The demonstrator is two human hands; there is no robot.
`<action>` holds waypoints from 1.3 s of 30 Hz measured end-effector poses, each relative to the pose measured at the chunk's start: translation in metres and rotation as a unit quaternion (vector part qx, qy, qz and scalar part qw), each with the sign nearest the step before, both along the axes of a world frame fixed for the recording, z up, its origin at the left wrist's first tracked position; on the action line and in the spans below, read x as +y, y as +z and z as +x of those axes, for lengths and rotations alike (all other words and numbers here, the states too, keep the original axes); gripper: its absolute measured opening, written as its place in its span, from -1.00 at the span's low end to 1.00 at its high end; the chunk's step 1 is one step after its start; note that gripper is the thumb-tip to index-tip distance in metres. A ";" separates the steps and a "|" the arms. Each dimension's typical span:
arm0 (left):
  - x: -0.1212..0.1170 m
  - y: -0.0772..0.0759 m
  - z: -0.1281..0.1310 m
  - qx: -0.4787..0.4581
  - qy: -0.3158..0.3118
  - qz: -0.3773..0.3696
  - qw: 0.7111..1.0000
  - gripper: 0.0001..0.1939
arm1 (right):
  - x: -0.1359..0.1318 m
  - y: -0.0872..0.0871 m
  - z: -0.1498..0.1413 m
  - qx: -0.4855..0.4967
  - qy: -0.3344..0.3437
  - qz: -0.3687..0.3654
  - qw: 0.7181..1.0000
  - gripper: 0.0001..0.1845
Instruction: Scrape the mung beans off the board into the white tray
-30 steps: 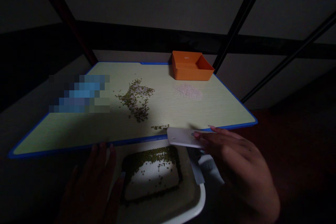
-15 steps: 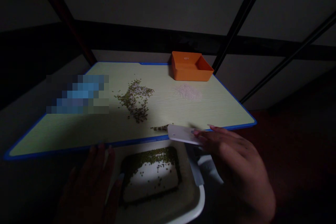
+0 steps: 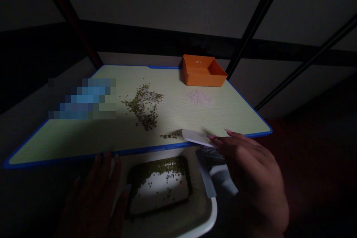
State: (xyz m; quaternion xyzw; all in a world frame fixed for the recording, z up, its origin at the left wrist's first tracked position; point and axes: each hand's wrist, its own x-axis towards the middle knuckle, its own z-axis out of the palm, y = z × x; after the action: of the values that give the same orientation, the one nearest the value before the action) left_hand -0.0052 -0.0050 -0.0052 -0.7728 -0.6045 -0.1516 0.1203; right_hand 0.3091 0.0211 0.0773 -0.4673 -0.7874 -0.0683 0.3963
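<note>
My right hand point(image 3: 251, 171) pinches a flat white scraper-like piece point(image 3: 195, 137), tilted at the front edge of the table point(image 3: 178, 115). A short line of small dark beans point(image 3: 169, 136) lies just left of its tip. Below that edge is a white plastic tub point(image 3: 208, 215) with small green beans point(image 3: 156, 166) along its inner edges and some scattered over its floor. My left hand point(image 3: 95, 193), in deep shadow, grips the tub's left rim, with the thumb on the inner side and the fingers near the table edge. A loose patch of mixed green beans and pale grains point(image 3: 145, 106) lies mid-table.
A heap of pale rice-like grains point(image 3: 200, 97) lies right of centre. Behind it stands an orange open box point(image 3: 205, 78) at the back edge. A blurred blue item point(image 3: 89, 98) is at the left. Grey cloth or plastic point(image 3: 206, 174) hangs by the tub's right side.
The scraper has shifted slightly right and tilted, away from the short line of beans, more of which now shows. My left hand and the tub are nearly unmoved.
</note>
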 end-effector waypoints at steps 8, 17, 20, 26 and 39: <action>0.002 0.002 0.004 -0.009 -0.004 0.005 1.000 -0.31 | -0.003 0.004 -0.001 -0.007 0.045 -0.002 0.999 -0.81; 0.004 -0.007 -0.005 0.015 -0.020 0.033 0.999 -0.31 | 0.016 -0.005 -0.005 -0.011 0.022 0.001 1.000 -0.85; 0.004 -0.007 -0.004 0.017 -0.021 0.034 0.999 -0.31 | 0.038 -0.015 0.001 -0.007 -0.016 0.004 1.000 -0.86; 0.005 -0.005 -0.003 0.008 -0.024 0.028 0.999 -0.31 | 0.070 -0.026 0.011 -0.016 -0.094 0.028 0.995 -0.85; 0.003 -0.005 -0.004 0.011 -0.011 0.021 1.000 -0.31 | 0.031 -0.008 0.010 0.042 0.077 -0.048 0.995 -0.80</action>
State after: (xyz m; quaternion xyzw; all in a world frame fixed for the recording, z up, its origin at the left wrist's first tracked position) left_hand -0.0097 -0.0022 -0.0105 -0.7782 -0.5914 -0.1570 0.1417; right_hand 0.3191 0.0519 0.0690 -0.4262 -0.8062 0.0196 0.4100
